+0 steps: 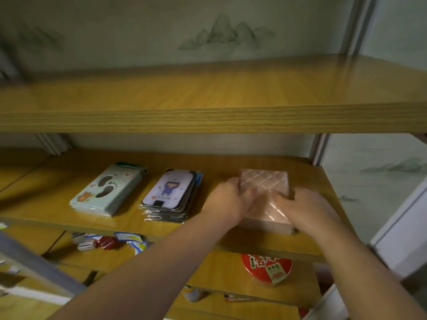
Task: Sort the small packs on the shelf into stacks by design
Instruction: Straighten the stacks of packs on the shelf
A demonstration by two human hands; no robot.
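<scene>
Three stacks of small packs lie on the middle wooden shelf. At the left is a pale green stack with footprint pictures. In the middle is a stack topped by a lilac pack with a cartoon figure. At the right is a pink quilted-pattern stack. My left hand grips the pink stack's left edge with the thumb on top. My right hand holds its right front side, covering part of the top pack.
An upper wooden shelf overhangs the packs. Below, a lower shelf holds small loose packets and a red round tin. A grey metal bar crosses the lower left. A shelf post stands at the right.
</scene>
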